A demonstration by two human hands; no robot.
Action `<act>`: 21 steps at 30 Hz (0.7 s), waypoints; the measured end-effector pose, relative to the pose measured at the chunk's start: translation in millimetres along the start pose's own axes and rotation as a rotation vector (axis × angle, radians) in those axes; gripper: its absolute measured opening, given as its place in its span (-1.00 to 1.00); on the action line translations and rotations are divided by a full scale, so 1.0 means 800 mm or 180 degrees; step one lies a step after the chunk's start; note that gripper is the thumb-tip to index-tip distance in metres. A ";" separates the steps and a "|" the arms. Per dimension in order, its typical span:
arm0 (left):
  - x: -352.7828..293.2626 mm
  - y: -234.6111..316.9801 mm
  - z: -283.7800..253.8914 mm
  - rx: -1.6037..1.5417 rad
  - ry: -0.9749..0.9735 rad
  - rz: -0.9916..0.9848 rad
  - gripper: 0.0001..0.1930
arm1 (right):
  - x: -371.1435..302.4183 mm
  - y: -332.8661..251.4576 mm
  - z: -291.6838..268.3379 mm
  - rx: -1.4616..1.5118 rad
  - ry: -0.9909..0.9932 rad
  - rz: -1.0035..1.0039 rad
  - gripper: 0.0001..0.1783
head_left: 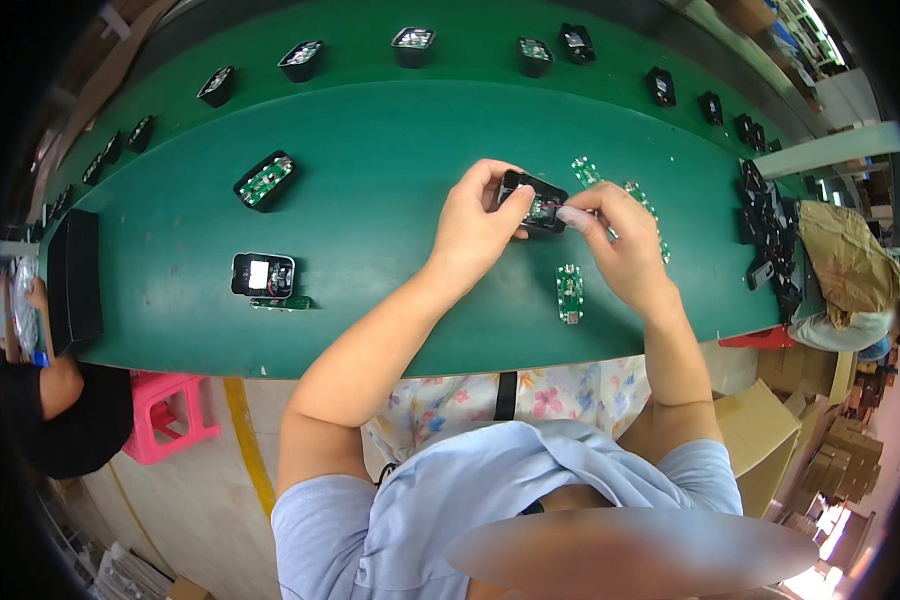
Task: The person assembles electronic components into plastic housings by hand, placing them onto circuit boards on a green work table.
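Over the green bench, my left hand [467, 228] is closed around a small black plastic housing [544, 188], its thumb pressing inside the open shell. Wires and part of a green board show within it. At the housing's right edge my right hand [625, 240] pinches a thin red wire between thumb and forefinger; a pale cover sits on the thumb tip. Below the hands lies a loose green circuit board [569, 290]. Another board [584, 171] lies just beyond the right hand, and more boards are partly hidden behind it.
To the left stand a black housing with a green board [267, 182] and an open housing with a white label [261, 274]. Several housings line a far strip [412, 45]. Black parts pile up at right [760, 230]. A pink stool [165, 415] and another person [65, 415] are at left.
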State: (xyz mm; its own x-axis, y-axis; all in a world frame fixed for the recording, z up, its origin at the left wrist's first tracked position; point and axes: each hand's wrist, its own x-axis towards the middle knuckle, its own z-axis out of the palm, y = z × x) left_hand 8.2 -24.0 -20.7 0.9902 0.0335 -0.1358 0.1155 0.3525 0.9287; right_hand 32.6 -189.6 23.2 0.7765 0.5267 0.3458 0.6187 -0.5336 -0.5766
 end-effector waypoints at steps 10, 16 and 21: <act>0.013 0.015 -0.024 -0.0823 0.0559 -0.0040 -0.74 | 0.004 0.013 -0.029 -0.1293 0.0302 -0.0069 -0.74; 0.008 0.022 -0.026 -0.0847 0.0347 -0.0403 -0.68 | -0.009 0.038 -0.006 -0.1532 -0.0565 -0.0337 -0.71; 0.006 0.018 -0.023 -0.0082 0.0025 -0.0202 -0.72 | -0.005 0.044 -0.004 -0.1972 -0.0554 -0.0276 -0.67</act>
State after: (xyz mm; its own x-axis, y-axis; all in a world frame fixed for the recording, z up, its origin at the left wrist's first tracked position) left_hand 13.5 -1.4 -14.5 0.9803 0.0177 -0.1968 0.1757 0.3780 0.9090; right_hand 51.9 -212.5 4.3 0.7221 0.6569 0.2169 0.6729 -0.7397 -0.0001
